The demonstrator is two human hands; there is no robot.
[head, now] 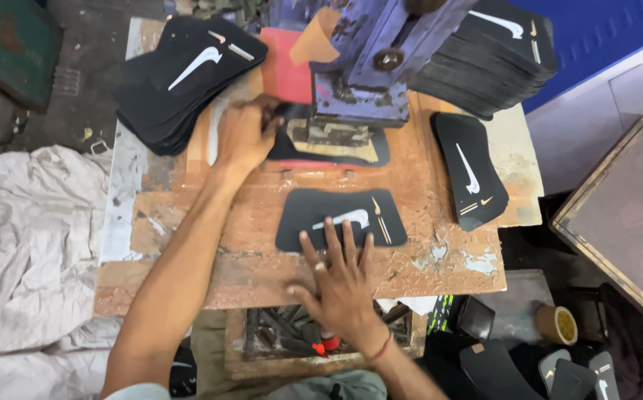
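**Me:** Black flat piece (340,216) lies on the worn wooden table (188,274), right under my right hand's fingertips. My right hand (342,285) is spread flat, fingers open, pressing on its near edge. It grips nothing.

**Helper:** And your left hand?

**Me:** My left hand (243,137) is stretched out ahead and curls on the edge of another black piece (329,144) that sits under the blue press (369,67). I think it pinches that edge, but the fingers blur, so I cannot be sure.

**Helper:** What step is this?

**Me:** I think it is the swap at the press. One piece is in the press, one waits by my right hand. The next move needs a careful slide, with fingers kept out from under the press head.

**Helper:** How does the near piece look?

**Me:** Thin, black and curved like a wide band, with a pale curved mark and small gold lines. A black stack (188,74) lies left of my left hand. One more piece (469,170) lies off to the right.
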